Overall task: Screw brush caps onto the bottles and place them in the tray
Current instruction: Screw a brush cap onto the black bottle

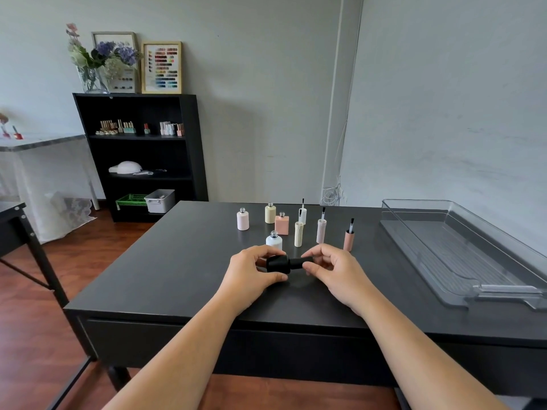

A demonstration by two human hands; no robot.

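Observation:
My left hand grips a black bottle held on its side just above the black table. My right hand pinches the black brush cap that sits at the bottle's neck. Behind my hands stand open bottles: a pink one, a cream one, a salmon square one and a white one. Several brush caps stand upside down with brushes up: white, cream, pale pink, salmon. The clear plastic tray lies at the right with nothing in it.
A black shelf unit stands against the far wall at the left, with small bottles, a white lamp and bins on it. A second table's corner is at the far left. The floor is wood.

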